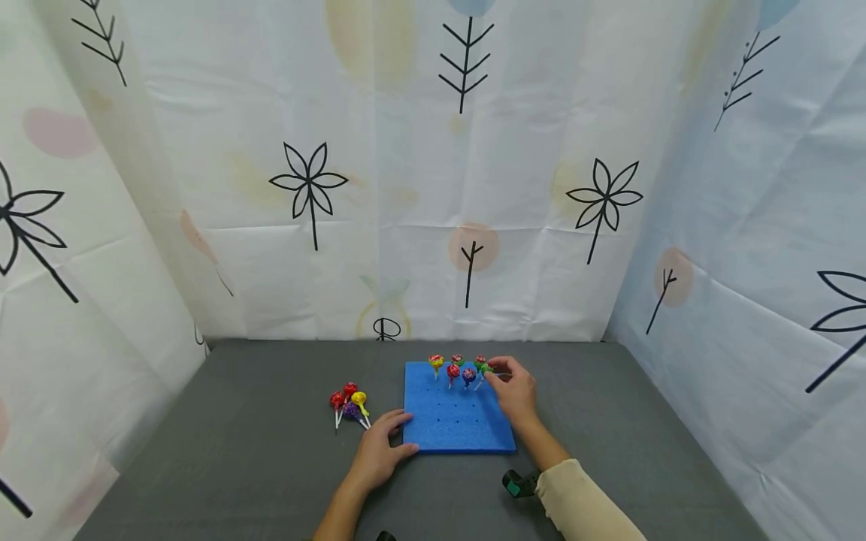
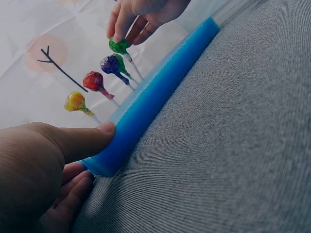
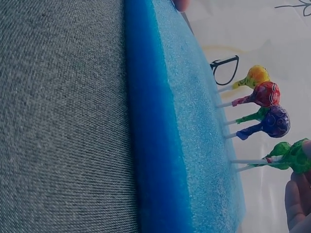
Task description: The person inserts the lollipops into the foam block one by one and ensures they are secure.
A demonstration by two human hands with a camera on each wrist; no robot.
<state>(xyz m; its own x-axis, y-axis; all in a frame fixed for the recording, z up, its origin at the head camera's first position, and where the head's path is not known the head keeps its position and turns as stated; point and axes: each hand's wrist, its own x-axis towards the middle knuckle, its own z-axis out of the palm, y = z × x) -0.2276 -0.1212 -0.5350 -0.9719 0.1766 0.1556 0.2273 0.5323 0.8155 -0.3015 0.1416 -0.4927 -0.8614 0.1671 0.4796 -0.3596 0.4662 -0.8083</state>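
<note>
Cream fabric sleeve (image 1: 590, 505) crosses lower right, right hand (image 1: 517, 389) pinching round green-wrapped lollipop (image 1: 486, 369) at upper right of rectangular blue foam board (image 1: 460, 437), lower centre of frame; left hand (image 1: 379, 455) grips its lower-left corner.

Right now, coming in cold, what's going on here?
A person's right hand pinches a green lollipop over a blue board, while the left hand touches the board's left side. Five other lollipops stand upright in it. Four more, two red, one yellow, one purple, lie on the grey table.
</note>
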